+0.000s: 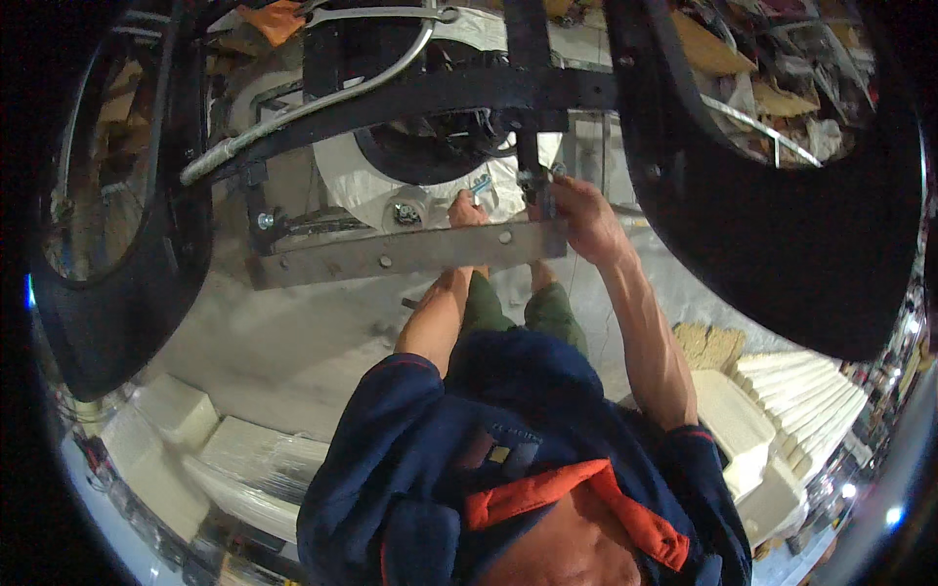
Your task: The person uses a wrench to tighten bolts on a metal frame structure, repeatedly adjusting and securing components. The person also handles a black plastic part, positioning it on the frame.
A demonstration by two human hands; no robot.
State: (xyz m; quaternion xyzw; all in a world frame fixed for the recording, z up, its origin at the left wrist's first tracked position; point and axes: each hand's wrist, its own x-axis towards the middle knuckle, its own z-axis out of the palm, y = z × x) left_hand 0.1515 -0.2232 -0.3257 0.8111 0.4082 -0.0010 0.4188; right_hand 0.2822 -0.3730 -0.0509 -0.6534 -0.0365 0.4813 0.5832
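Some small shiny hardware (pixel 480 184) was pinched in the fingers of the left hand (pixel 466 209), near a dark bracket (pixel 528 154). The right hand (pixel 586 217) curled at that bracket, its grip unclear; a drilled metal bar (pixel 440 250) hid part of the left forearm (pixel 432 314).

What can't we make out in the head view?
All head view:
Left hand: wrist hidden behind the drilled metal bar.
Small bluish part by its fingertips: too small to identify.
Right hand: what its fingers touch is dark and partly hidden by the hand itself.
Curved silver tube: upper end cut off by the top edge.
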